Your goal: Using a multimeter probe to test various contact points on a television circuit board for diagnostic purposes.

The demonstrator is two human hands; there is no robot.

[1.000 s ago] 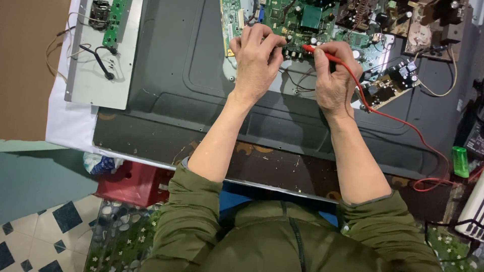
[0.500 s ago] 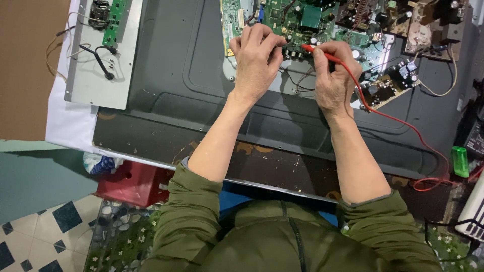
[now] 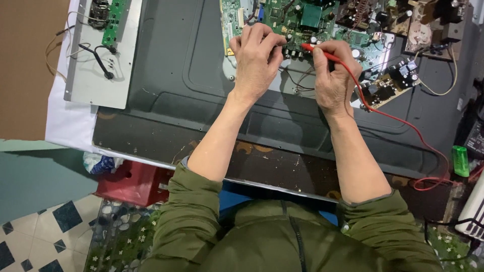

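Right hand [image 3: 334, 75] closed around a red probe [image 3: 322, 52], thumb and fingers pinching the shaft, tip aimed left and down onto the green circuit board [image 3: 297, 20]. Red wire [image 3: 403, 123] trailing from the back of that grip, running right and toward the body, looping near a small green cylinder [image 3: 460, 161] at the far right.

Left hand [image 3: 256, 60] just left of the probe tip, fingers curled down onto the near edge of the same board, knuckles up. Whether anything sits pinched under those fingertips: cannot tell, hidden by the hand itself. Both hands close together, a narrow gap between them, probe tip in that gap.

Beyond the fingertips: the board crowded with small parts, a dark green square block among them. Right of the probe grip, a second smaller board [image 3: 390, 83] with dark components, tilted, thin wires leading off it. Beneath both wrists and forearms, a large dark grey metal back panel [image 3: 191, 100], scuffed and rust-spotted along the near edge.

Well left of the left hand, a pale grey plate [image 3: 96, 85] carrying a narrow green board [image 3: 112, 25] and a black cable, lying on a white sheet. Below the left elbow, a red stool [image 3: 132, 182] on a patterned floor. Olive green sleeves [image 3: 194, 211] pushed up to the elbows.
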